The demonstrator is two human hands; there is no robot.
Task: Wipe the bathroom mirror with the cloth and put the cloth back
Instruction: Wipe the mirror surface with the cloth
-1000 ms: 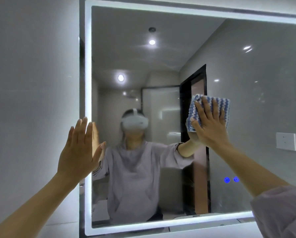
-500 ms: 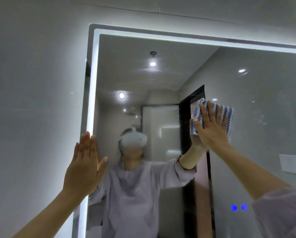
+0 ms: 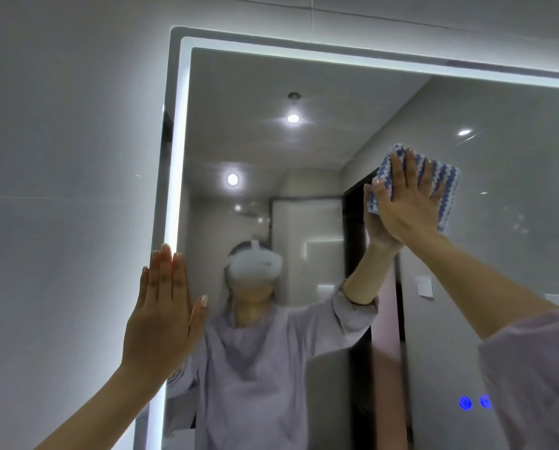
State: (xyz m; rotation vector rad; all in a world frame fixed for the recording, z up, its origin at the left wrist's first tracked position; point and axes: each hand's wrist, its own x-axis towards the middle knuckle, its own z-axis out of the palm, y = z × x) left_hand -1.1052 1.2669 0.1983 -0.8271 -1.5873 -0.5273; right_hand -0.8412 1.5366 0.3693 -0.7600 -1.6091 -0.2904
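Note:
A large wall mirror [image 3: 304, 76] with a lit white border fills most of the view. My right hand [image 3: 405, 199] lies flat on a folded blue-and-white striped cloth [image 3: 447, 186] and presses it against the glass in the mirror's upper middle. Only the cloth's edges show around the fingers. My left hand [image 3: 164, 316] is held up flat, fingers together, at the mirror's left lit border, and holds nothing. The glass reflects a person in a pale purple top with both arms raised.
Grey tiled wall [image 3: 60, 190] runs left of and above the mirror. Two blue lit touch buttons [image 3: 473, 402] glow at the lower right of the glass. My right sleeve [image 3: 531, 378] covers the lower right corner.
My right hand has slid the cloth upward on the glass. The camera has tilted up, so the mirror's top edge now shows and its bottom edge is out of view. My left hand stays at the left border.

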